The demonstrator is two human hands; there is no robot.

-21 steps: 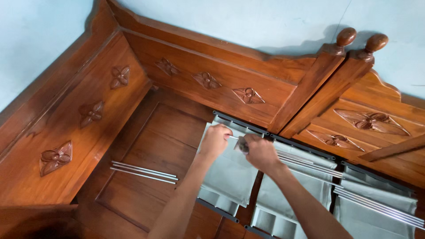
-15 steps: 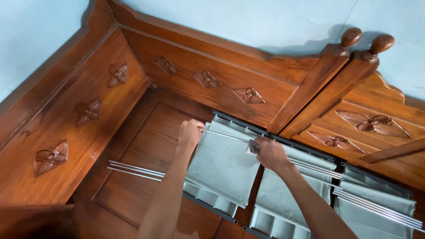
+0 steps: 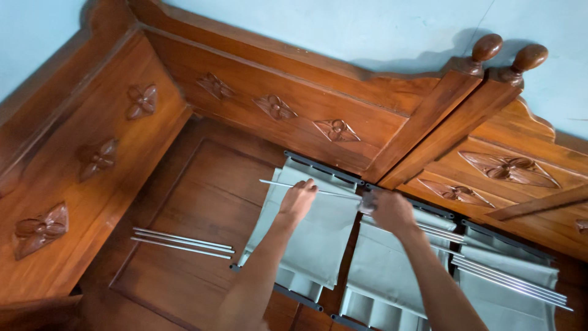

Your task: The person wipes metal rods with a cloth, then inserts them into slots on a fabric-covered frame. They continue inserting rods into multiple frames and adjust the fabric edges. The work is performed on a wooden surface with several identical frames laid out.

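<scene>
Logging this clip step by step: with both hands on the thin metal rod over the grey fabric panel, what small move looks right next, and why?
Probably slide the metal rod on toward the left hand. It lies across the top of the grey fabric panel, its tip poking out past the panel's left edge, with the right hand at its other end. Whether it runs inside a sleeve cannot be told.

Loose rods [image 3: 182, 242] left of fabric panel [image 3: 312, 236]; carved headboard [image 3: 275, 110] behind

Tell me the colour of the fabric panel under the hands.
The fabric panel is pale grey-green, plain and unpatterned; the head view shows it best.
</scene>
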